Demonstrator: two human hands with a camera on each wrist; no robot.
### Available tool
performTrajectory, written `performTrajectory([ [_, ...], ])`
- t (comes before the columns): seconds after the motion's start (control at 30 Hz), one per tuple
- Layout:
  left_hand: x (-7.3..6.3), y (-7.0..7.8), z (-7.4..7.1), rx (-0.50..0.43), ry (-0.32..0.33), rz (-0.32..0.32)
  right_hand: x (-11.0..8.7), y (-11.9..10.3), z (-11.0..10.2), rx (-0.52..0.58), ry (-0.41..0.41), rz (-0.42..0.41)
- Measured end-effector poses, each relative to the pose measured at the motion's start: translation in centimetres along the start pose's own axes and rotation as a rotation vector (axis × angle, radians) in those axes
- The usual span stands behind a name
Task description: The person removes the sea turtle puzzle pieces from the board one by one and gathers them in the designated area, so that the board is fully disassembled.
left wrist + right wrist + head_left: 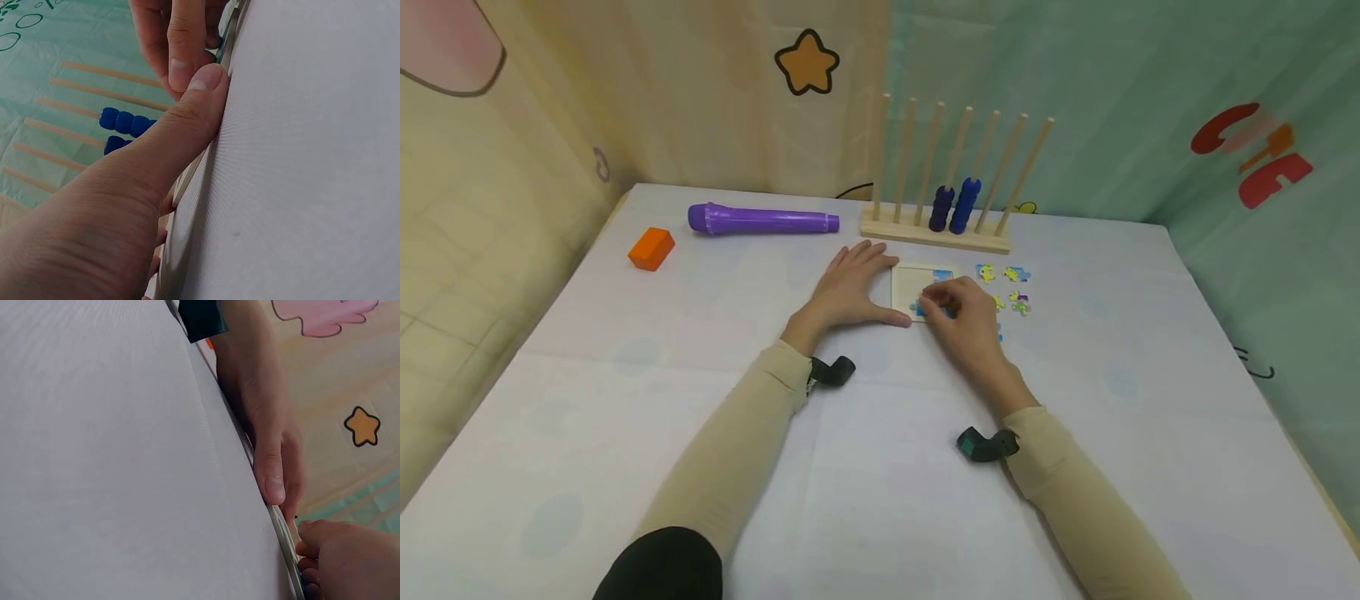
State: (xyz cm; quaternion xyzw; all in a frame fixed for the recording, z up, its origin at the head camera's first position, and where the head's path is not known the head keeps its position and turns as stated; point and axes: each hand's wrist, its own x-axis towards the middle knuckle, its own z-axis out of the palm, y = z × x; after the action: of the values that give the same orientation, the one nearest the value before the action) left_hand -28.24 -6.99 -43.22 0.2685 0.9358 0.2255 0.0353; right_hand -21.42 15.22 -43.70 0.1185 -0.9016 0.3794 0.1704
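A shallow wooden puzzle tray point(904, 286) lies flat on the table, with blue puzzle pieces point(942, 275) inside it. My left hand point(848, 289) is spread at the tray's left side, its fingers by the far corner and its thumb on the near edge. Over the tray's right part, my right hand point(964, 321) pinches a small puzzle piece between thumb and forefinger; the fingers mostly hide it. In the left wrist view the left thumb point(209, 81) is close to the right fingers. Several loose jigsaw pieces point(987, 272) lie right of the tray, partly behind the right hand.
Behind the tray stands a wooden peg rack point(936, 237) with dark blue beads point(965, 206) on two of its rods. A purple toy microphone point(760, 221) and an orange block point(651, 249) lie at the back left. Printed curtains border the white table point(880, 500).
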Motion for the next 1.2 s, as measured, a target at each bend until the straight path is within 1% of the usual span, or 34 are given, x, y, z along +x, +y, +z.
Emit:
performTrajectory([
  [0.13, -0.04, 0.05, -0.08, 0.014, -0.004, -0.001, -0.22, 0.14, 0.24, 0.008, -0.009, -0.025],
  [0.27, -0.06, 0.09, -0.12, 0.010, -0.001, 0.002, -0.23, 0.18, 0.31, -0.008, -0.021, -0.049],
  [0.8, -0.20, 0.35, -0.32, 0.010, 0.008, 0.001, 0.28, -0.24, 0.51, -0.083, -0.123, 0.002],
  [1.0, -0.34, 0.48, -0.34, 0.001, 0.007, 0.003, 0.19, -0.04, 0.56, -0.040, -0.145, 0.033],
  [1.2, -0.16, 0.40, -0.09, -0.008, 0.017, 0.005, 0.26, 0.00, 0.27, 0.016, -0.120, 0.029],
])
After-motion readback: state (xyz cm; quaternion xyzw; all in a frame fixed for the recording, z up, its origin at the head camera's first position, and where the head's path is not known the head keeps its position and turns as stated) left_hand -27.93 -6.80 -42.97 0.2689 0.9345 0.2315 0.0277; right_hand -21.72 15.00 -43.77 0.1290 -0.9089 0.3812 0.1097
